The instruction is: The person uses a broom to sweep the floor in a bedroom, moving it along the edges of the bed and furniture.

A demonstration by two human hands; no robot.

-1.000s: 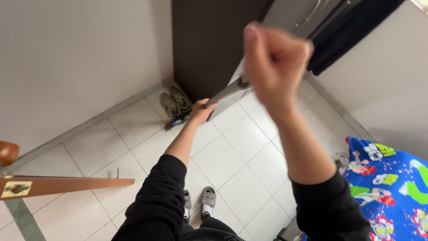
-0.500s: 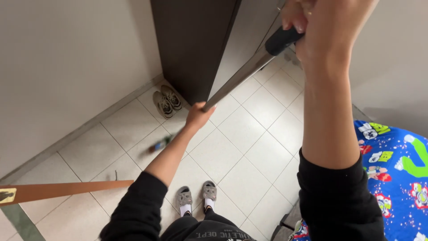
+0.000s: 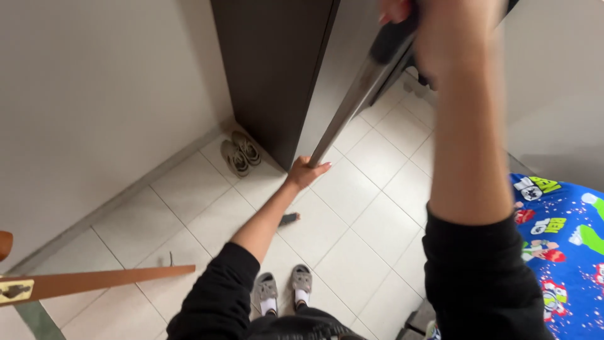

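Hands gripping a long metal pole (image 3: 352,107) beside a dark wardrobe (image 3: 277,69).

The right hand (image 3: 453,31) closes around the pole's black upper end near the camera; the left hand (image 3: 305,171) wraps its lower end above the tiled floor (image 3: 371,220). A pair of shoes (image 3: 240,153) lies by the wall, and a patterned blue bedspread (image 3: 560,245) sits at right.
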